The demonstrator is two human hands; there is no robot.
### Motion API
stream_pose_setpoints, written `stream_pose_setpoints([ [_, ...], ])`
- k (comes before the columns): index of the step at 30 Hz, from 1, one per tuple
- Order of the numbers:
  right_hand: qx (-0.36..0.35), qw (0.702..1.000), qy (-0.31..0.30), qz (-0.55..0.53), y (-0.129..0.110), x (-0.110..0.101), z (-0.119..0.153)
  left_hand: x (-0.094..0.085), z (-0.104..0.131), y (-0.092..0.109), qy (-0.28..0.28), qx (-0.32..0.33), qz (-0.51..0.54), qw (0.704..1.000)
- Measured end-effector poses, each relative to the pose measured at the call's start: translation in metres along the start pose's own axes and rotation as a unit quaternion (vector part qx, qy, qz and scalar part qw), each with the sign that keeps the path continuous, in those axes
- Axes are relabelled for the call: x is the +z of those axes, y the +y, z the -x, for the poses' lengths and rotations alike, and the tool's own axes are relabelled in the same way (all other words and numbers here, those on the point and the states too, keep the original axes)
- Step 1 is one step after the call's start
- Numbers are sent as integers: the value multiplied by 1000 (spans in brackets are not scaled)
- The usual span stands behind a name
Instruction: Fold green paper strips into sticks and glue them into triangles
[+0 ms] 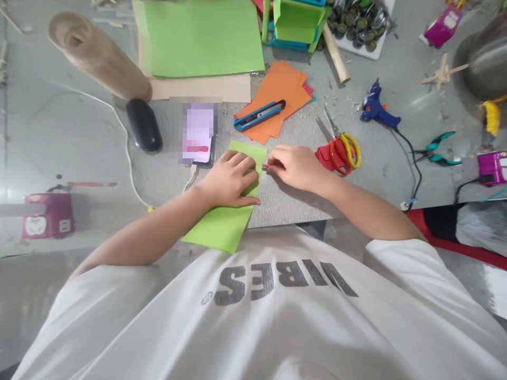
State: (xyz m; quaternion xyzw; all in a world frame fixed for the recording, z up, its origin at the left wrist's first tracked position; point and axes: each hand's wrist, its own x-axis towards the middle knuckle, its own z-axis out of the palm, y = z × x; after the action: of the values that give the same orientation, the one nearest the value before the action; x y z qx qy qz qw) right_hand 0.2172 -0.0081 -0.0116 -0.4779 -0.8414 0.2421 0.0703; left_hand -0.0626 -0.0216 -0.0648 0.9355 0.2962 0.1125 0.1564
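My left hand (233,179) lies flat on a strip of light green paper (224,227), its thumb stretched out. The strip runs slantwise, and its near end hangs over the table edge close to my shirt. At the strip's right edge, my right hand (295,166) pinches a small pinkish-red piece (265,166); most of it is hidden by the fingers. Just beyond the strip, a blue box cutter (259,115) rests on orange paper sheets (283,89). Scissors with red and yellow handles (343,153) lie to the right of my right hand.
A phone (200,132) with a cable and a black mouse (144,125) lie at left, near a bamboo tube (99,55). Large green sheets (202,37) lie at the back. A blue glue gun (378,105) and teal-handled pliers (441,149) are at right.
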Motion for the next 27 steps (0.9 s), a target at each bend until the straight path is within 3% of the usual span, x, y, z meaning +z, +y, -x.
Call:
stream_pose_setpoints([
  [4, -29, 999, -20, -33, -14, 22, 6, -1, 0, 1, -12, 17, -25, 999],
  [8, -42, 998, -9, -40, -12, 33, 6, 0, 0, 2, -10, 16, -20, 1000],
  [16, 23, 997, 78, -12, 24, 28, -19, 1, -1, 3, -30, -8, -8, 999],
  [21, 79, 987, 137, 35, 39, 26, -20, 5, 1, 2, -6, -29, 22, 999],
  [27, -23, 989, 145, 21, 30, 30, -13, 16, -1, 5, 38, -136, 14, 990],
])
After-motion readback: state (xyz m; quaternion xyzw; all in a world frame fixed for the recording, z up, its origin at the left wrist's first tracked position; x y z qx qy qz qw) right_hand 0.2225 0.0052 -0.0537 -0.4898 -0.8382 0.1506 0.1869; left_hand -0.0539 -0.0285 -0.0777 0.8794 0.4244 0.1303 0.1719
